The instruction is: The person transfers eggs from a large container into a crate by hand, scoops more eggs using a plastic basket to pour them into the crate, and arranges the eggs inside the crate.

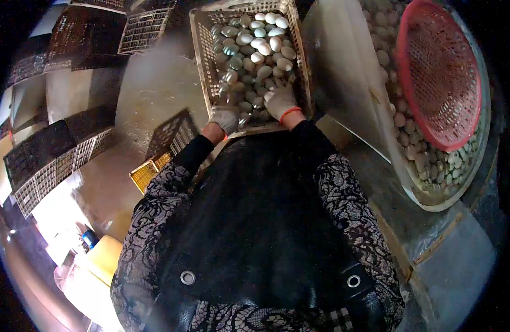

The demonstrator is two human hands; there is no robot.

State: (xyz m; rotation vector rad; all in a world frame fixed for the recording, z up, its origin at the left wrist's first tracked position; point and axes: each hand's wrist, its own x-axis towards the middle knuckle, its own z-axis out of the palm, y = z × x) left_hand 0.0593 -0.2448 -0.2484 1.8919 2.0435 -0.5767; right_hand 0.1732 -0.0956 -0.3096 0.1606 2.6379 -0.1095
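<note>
A plastic crate (197,47) full of pale and greenish eggs (259,43) lies right in front of me. Both my hands wear light gloves with orange cuffs and reach into its near end. My left hand (225,116) is at the near left corner, against the eggs; its dark fingertips blend into them, so their grip is unclear. Toward the right wall, my right hand (280,102) rests on the eggs with its fingers stretched forward and apart. No egg shows clearly lifted in either hand.
On the right stands a large white tub (349,66) heaped with eggs, a red plastic basket (440,77) lying on them. A small yellow crate (147,174) sits on the wet floor at left. Stacked crates (61,166) line the far left.
</note>
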